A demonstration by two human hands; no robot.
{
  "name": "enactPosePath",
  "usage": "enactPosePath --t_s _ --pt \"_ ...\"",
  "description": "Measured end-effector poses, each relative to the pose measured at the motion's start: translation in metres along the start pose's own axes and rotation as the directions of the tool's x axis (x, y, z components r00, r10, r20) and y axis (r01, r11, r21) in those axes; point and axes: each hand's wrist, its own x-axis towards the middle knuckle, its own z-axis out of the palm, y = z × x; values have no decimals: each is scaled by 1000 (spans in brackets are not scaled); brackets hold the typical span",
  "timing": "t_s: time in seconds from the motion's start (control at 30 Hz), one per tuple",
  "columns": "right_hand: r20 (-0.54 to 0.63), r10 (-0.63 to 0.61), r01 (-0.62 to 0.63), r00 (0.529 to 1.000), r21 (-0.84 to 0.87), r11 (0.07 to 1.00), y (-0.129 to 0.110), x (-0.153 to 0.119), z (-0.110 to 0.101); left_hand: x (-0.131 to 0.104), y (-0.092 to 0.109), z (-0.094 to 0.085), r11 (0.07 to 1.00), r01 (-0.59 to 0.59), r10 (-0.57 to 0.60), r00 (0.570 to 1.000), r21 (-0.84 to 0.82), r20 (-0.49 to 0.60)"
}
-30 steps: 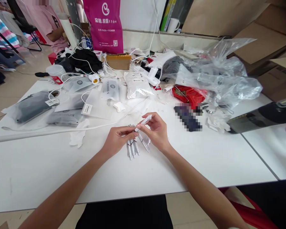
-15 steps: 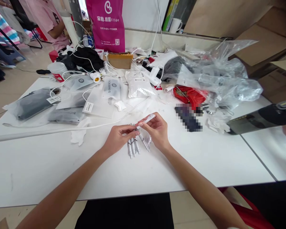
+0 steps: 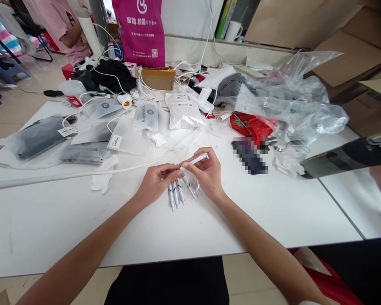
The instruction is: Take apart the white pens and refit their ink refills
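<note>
My right hand (image 3: 210,173) is closed around a white pen (image 3: 198,159), which slants up to the right above the table. My left hand (image 3: 157,181) pinches at the pen's lower left end, its thumb and fingertips meeting those of my right hand. Exactly what the left fingertips grip there is partly hidden. Beneath the hands, several white and silver pens (image 3: 177,195) in clear wrapping lie side by side on the white table (image 3: 139,237). One more pen (image 3: 189,188) lies at an angle just right of them, with clear plastic beside it.
A white cable (image 3: 127,170) crosses the table left of my hands. Behind it lie frosted packages (image 3: 85,151) and a white pouch (image 3: 184,112). To the right are a blurred-out dark object (image 3: 250,156), a red bag (image 3: 257,127), crumpled tissue (image 3: 288,163) and a dark bottle (image 3: 349,156).
The view has shifted slightly, so everything sits a little further left. Both hands keep their places at the pen, with only slight finger movement.
</note>
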Motion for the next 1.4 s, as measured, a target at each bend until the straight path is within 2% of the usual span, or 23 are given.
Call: enactPosePath --t_s 0.13,0.27,0.4,0.67,0.73,0.87,0.93,1.03,1.17,1.27,1.4 --pt "19 -6 7 1000 -15 1000 2 0 0 1 -2 -1 1000 13 -13 1000 -23 5" --pt "-10 -14 13 1000 -26 1000 1 -3 1 2 -2 -1 999 9 -9 1000 -38 2" --pt "-19 15 -16 1000 -56 998 1 -5 0 2 1 -3 1000 -6 5 1000 -20 -28" --pt "-12 -19 17 1000 -111 994 3 -6 0 2 1 -4 996 -61 63 998 69 -17" --pt "29 -40 44 999 -155 987 2 -5 -2 3 1 -5 995 -64 67 997 73 -39" --pt "195 -126 154 973 -139 978 3 -1 -11 5 1 -11 996 -57 63 994 73 -92" --pt "201 -145 180 969 -172 968 5 2 -15 6 0 -15 993 -63 74 991 98 -108" --pt "181 -142 193 973 -304 933 8 5 -19 7 -2 -20 977 -108 132 983 184 -126" --pt "219 -140 226 966 -444 867 9 7 -20 9 -8 -25 937 -200 235 967 286 -94" --pt "244 -168 271 955 -489 829 8 7 -19 10 -12 -25 907 -256 294 953 333 -68" --pt "260 -94 216 961 -493 843 6 7 -19 10 -13 -25 871 -331 375 925 364 -55"
